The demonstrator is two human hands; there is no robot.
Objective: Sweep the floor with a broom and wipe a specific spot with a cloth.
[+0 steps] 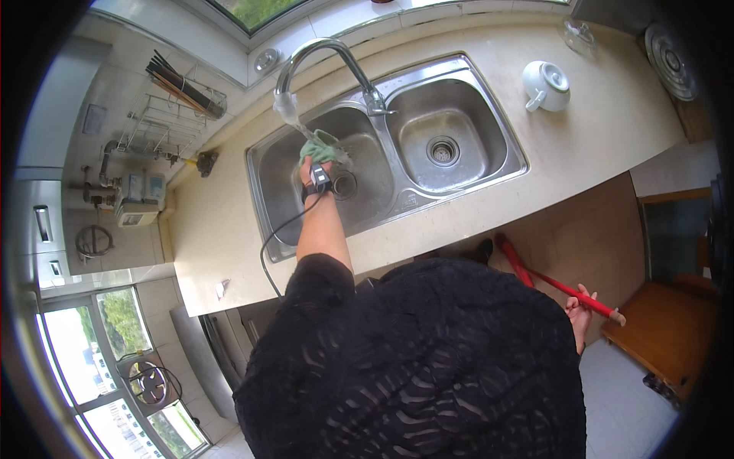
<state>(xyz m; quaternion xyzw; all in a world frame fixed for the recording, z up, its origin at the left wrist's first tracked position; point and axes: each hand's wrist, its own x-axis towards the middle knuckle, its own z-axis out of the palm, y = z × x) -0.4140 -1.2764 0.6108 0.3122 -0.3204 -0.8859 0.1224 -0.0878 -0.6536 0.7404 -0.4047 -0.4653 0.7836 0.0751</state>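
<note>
My left hand [314, 170] grips a green cloth [321, 146] in the left basin [361, 195] of a steel double sink. Water runs from the curved chrome faucet [327, 43] onto the cloth. A strap with a small device and a cable [281, 229] is on my left wrist. At the right, beside my body, my right hand [580, 312] is at the upper end of a red pole [565, 290]; its fingers look partly spread, and whether they grip the pole cannot be told. The pole slants down to the floor by the counter. The right basin [441, 132] shows its drain.
An upturned white cup [546, 86] and a glass lid [578, 35] sit on the counter [608, 109] to the right. Chopsticks stand in a wire rack [166, 123] on the left wall, above a gas meter [137, 198]. A wooden stool or table [659, 321] stands at the lower right.
</note>
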